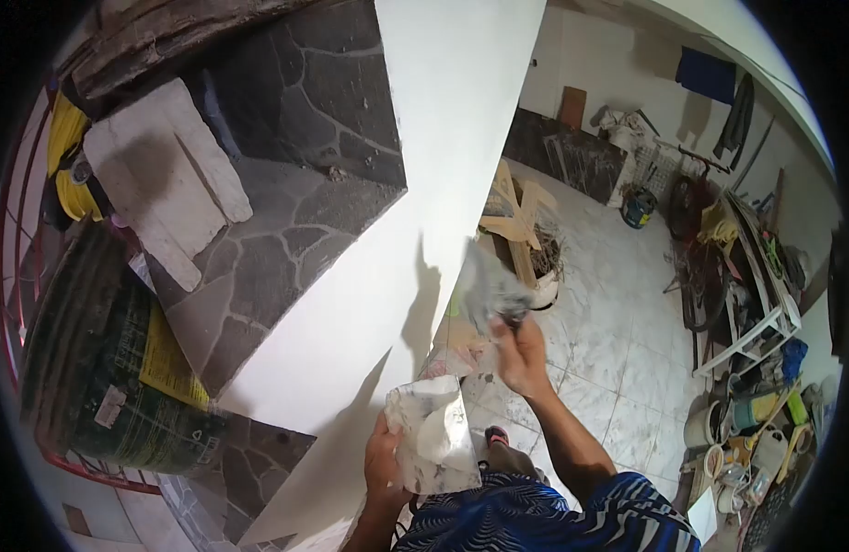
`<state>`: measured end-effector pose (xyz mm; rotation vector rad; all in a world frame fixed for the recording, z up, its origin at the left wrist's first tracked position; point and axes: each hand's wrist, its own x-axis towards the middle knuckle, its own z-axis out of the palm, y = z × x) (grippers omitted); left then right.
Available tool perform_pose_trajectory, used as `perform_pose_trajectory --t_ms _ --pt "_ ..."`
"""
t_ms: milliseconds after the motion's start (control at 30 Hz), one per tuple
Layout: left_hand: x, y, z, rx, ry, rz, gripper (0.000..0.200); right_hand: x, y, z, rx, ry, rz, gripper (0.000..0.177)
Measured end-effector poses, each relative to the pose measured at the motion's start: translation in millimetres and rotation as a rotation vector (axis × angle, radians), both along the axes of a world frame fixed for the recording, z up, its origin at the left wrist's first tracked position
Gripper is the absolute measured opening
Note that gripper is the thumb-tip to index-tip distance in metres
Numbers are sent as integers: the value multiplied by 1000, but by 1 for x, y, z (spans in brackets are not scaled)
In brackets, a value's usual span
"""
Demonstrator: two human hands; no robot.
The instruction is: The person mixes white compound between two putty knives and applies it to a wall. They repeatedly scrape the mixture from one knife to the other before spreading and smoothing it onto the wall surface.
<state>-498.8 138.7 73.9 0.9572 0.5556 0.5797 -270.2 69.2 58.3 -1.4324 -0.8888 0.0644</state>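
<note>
My left hand is closed on the left edge of a flat metal plate that bears a lump of whitish paste. Up and to the right, my right hand grips the handle of a broad-bladed trowel. Its grey blade is blurred and points up toward the edge of the white wall. The blade stands apart from the plate. Shadows of the hand and tool fall on the wall.
Dark stone-patterned ledge with a pale board at left, above a dark green bucket. A yellow plastic stool and a white pot stand beyond the wall. Cluttered shelf and bicycle line the right.
</note>
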Motion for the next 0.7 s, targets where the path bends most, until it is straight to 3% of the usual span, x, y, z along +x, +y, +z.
perform_pose_trajectory --t_ms 33,100,200,267,300,367,400,467,600,633,700 --pt "-5 4 1 215 128 -37 41 -3 -14 -29 10 278 -29 32" --pt "-12 9 -7 391 184 -89 39 -9 -40 -52 178 663 -1 26" --pt "-16 10 -26 197 13 -111 39 -21 -76 -56 374 1058 61 22" --pt "-12 10 -22 -18 -60 -97 39 -27 -96 -59 404 1106 52 21" --pt "-10 9 -24 22 -73 -86 39 -29 -105 -59 417 1133 51 21" --pt "-5 6 -31 99 -92 -59 39 -31 -119 -54 368 1068 -9 19" --pt "3 0 -14 17 -128 -80 52 -30 -126 -49 343 1029 -21 17" --pt "17 3 -29 -135 -207 -76 53 -37 -128 -20 278 957 -94 14" --pt "34 -1 -22 -247 -153 -2 42 -27 -150 -21 16 422 -86 16" --pt "33 1 -24 -243 -212 -89 42 -33 -153 -8 -80 316 -85 17" --pt "39 -2 -23 -96 -204 -94 42 -35 -156 14 -246 82 -70 18"
